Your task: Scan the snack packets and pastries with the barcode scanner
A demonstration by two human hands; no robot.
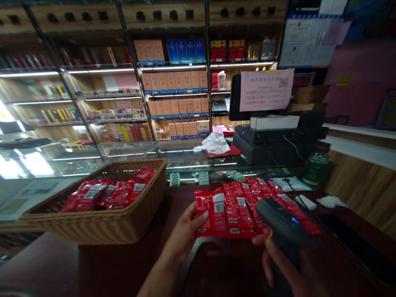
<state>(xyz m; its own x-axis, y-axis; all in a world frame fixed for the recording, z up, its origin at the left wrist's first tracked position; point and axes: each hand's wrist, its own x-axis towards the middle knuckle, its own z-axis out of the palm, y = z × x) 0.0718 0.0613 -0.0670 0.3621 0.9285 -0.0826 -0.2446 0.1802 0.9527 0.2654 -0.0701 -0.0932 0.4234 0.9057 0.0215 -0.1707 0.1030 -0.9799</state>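
My left hand (189, 225) is closed on the edge of a red snack packet (210, 214), thumb on top, with its white barcode label facing up. Just right of it, several more red packets (239, 210) lie in overlapping rows on the dark table. In my right hand (275, 255) is a black barcode scanner (283, 222), wrapped by the fingers, a blue light glowing on its top. The scanner's head hangs over the packets and hides part of them. A wicker basket (133, 222) to the left holds more red packets (119, 194).
Behind the table stands a glass display counter (130, 148) with crumpled white plastic (215, 142) on it. A monitor with a paper notice (266, 88) is at the back right. A green jar (315, 167), a white box (305, 202) and a dark phone (355, 243) lie right.
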